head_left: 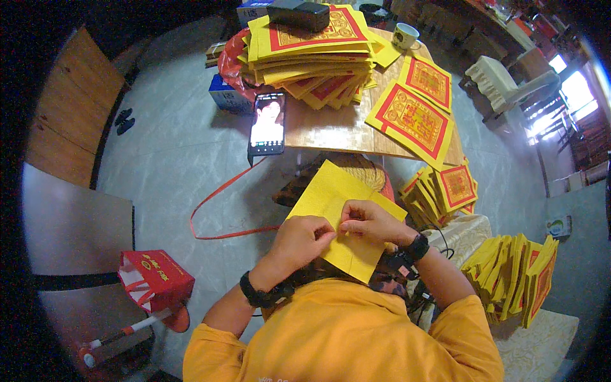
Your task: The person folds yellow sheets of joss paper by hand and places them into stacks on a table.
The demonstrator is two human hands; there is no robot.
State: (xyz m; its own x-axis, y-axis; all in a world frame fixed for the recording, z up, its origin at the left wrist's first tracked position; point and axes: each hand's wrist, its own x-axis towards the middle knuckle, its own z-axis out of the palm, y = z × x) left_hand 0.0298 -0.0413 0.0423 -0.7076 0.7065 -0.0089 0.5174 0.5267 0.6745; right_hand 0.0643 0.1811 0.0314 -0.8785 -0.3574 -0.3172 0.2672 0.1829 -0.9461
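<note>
A plain yellow paper [327, 190] lies slanted over my lap, with crease lines near its lower corner. My left hand [310, 239] is closed with its fingertips pinched at the paper's middle. Just to its right, my right hand [370, 221] is curled, thumb and fingers together on the same paper. The two sets of fingertips almost meet, and whatever small part they grip is hidden. On the table ahead, a tall stack of yellow papers with red printing [318, 54] carries a black box [299, 14]. Two similar printed papers [414, 122] lie overlapping at the table's right.
A lit phone [267, 124] stands at the front-left edge of the wooden table [331, 130]; a mug [405, 35] is at the back. Yellow paper bundles [509, 277] stand at my right. A red bag [156, 280] is at left, and a red strap [216, 191] hangs nearby.
</note>
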